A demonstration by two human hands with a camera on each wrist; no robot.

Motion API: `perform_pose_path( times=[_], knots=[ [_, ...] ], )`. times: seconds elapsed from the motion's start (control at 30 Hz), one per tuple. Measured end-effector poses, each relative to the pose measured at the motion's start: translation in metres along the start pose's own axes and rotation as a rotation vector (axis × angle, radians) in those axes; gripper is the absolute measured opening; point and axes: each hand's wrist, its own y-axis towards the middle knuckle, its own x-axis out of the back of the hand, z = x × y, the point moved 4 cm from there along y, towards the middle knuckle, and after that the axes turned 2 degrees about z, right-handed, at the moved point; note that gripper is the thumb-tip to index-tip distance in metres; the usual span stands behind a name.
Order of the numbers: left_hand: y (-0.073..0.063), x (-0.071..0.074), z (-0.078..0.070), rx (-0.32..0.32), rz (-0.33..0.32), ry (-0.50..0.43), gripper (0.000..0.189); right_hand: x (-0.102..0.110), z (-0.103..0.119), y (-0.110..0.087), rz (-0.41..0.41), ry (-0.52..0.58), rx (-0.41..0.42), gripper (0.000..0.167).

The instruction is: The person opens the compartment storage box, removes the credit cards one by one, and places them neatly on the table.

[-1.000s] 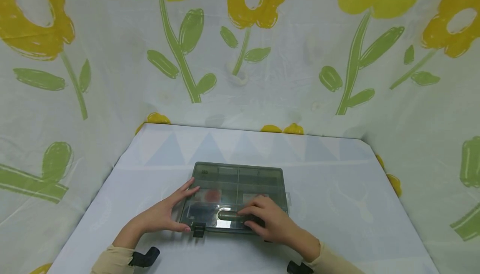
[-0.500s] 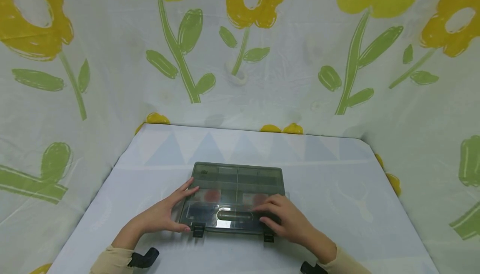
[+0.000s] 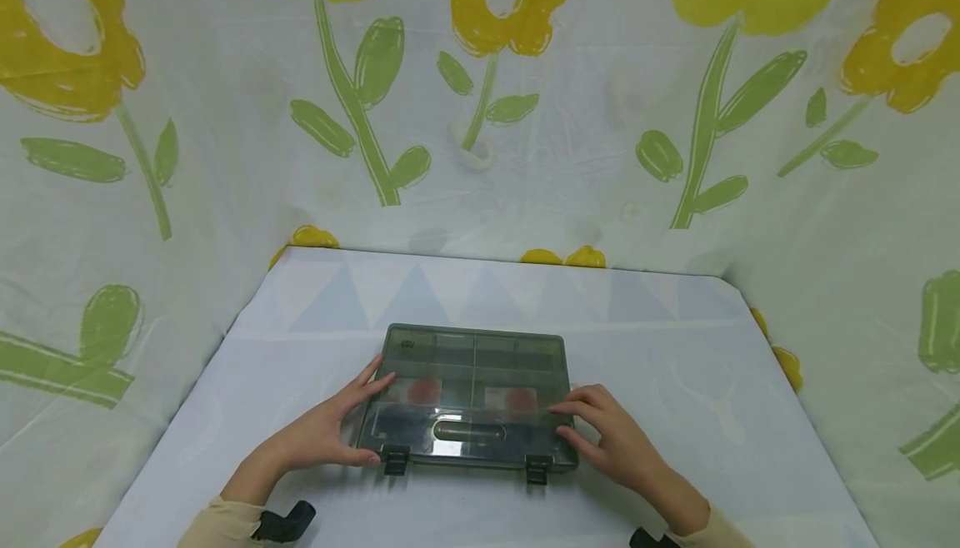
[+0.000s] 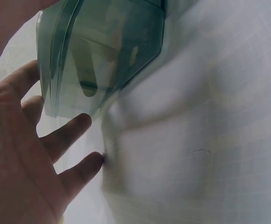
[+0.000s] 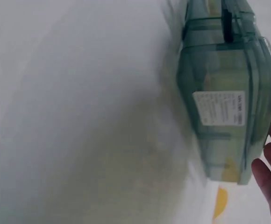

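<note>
A translucent dark green plastic storage case (image 3: 442, 358) lies on the table with its lid down. Two latches, left (image 3: 395, 460) and right (image 3: 537, 470), stick out along its near edge. Through the lid show two reddish round patches (image 3: 424, 391). My left hand (image 3: 326, 429) lies along the case's left side, fingers spread and touching its edge; the left wrist view shows the fingers (image 4: 70, 135) fairly straight. At the right edge, my right hand (image 3: 611, 435) has relaxed fingers touching or very near the lid. A printed white label (image 5: 222, 108) is on the case's side.
The pale table (image 3: 675, 381) has blue triangles printed near its far edge. Flower-patterned cloth (image 3: 570, 156) surrounds it at the back and both sides. A black wrist mount (image 3: 285, 523) sits at the left sleeve, with another (image 3: 651, 538) at the right.
My right hand has slid from the middle of the lid to the case's right edge, uncovering the right latch and the right reddish patch. The left hand and the case have stayed in place.
</note>
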Motion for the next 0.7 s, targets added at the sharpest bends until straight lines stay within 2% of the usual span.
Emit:
perform_pose_path(
  times=[0.13,0.23,0.5,0.7],
  knots=[
    [-0.001,0.000,-0.001,0.021,-0.022,0.008,0.112,0.000,-0.003,-0.006,0.004,0.001,-0.014,0.037],
    [-0.002,0.000,-0.002,0.025,-0.034,0.011,0.112,0.001,-0.006,-0.011,0.040,0.017,-0.033,0.040],
    [-0.004,0.000,-0.002,0.010,-0.032,0.017,0.111,0.004,-0.010,-0.021,0.157,0.062,-0.030,0.068],
    [-0.005,0.000,0.001,0.030,-0.015,0.003,0.112,0.002,-0.012,-0.023,0.176,0.065,-0.020,0.084]
  ],
)
